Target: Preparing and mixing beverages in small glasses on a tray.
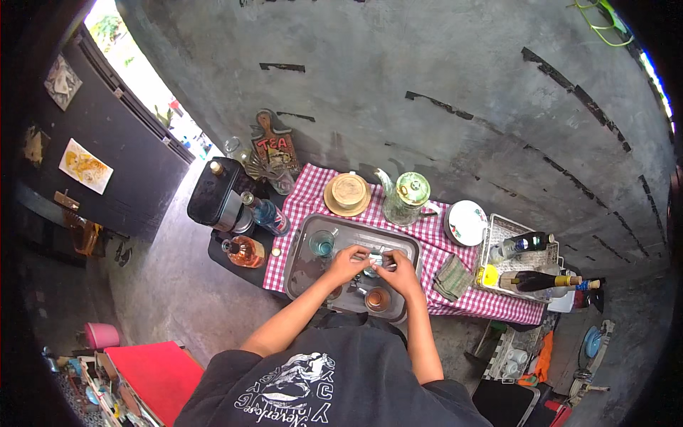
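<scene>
My left hand point(349, 264) and my right hand point(399, 271) meet over the right half of a grey-brown serving tray point(307, 277). The fingertips of both hands pinch a small pale item point(375, 259), too small and covered to name exactly. Just below it a clear glass mug point(372, 271) is partly hidden by my fingers. A glass mug with a bluish tint point(322, 244) stands at the tray's far left. Nearer to me is a glass mug with brown contents point(378, 299). Another brownish glass point(335, 292) shows partly under my left forearm.
Behind the tray, on a checked tablecloth point(435, 304), stand a lidded cup point(348, 191), a green teapot point(403, 205) and white plates point(466, 223). A folded cloth point(453, 277) and a wire basket point(493, 251) with bottles lie right. An amber bottle point(245, 252) and blue bottle point(269, 214) stand left.
</scene>
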The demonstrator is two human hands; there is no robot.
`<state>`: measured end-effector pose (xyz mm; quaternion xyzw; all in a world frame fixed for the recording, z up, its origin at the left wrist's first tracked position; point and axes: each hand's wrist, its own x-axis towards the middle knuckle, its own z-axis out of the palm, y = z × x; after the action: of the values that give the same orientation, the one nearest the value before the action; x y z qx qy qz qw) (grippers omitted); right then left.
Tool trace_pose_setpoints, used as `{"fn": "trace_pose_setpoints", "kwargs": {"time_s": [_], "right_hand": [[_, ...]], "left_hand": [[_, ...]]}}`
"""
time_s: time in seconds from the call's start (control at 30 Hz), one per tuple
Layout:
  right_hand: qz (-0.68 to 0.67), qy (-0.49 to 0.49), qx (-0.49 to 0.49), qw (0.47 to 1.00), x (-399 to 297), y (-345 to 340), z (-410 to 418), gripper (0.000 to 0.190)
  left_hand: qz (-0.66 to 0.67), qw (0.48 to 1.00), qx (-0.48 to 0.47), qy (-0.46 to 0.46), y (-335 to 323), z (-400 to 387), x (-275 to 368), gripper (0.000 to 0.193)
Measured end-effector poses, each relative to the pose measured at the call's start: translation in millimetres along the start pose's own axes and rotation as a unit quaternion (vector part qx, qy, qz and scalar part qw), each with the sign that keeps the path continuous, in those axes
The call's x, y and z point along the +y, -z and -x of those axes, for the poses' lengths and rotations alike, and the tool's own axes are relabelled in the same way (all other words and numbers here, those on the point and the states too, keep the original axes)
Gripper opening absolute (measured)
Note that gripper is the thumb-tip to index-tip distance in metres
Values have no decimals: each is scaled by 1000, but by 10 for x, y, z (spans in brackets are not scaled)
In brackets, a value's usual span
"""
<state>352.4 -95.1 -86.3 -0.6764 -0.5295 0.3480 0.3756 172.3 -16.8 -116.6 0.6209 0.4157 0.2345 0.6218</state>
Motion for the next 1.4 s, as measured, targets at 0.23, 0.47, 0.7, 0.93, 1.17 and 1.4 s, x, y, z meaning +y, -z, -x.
{"fn": "trace_pose_setpoints", "kwargs": {"time_s": [0.23, 0.47, 0.7, 0.93, 1.17, 1.4], "right_hand": [[-2, 13, -3, 1000, -5, 2, -4, 47], [-15, 5, -4, 1000, -52, 23, 2, 45], [-23, 10, -2, 1000, -40, 24, -2, 46], [-23, -15, -12, 1000, -125, 64, 8, 47], [-27, -1, -8, 1000, -66, 53, -3, 47], [-5, 19, -6, 1000, -26, 44, -24, 48]], "left_hand": [[-1, 1000, 0, -2, 0, -6, -10, 41], [9, 1000, -3, 10, -10, 8, 47, 36], [20, 1000, 5, 10, -22, 11, 33, 33], [29, 1000, 3, 5, -16, 16, 31, 32], [31, 999, -2, 32, -25, 7, 53, 32], [39, 999, 2, 32, -19, 3, 26, 32]]}}
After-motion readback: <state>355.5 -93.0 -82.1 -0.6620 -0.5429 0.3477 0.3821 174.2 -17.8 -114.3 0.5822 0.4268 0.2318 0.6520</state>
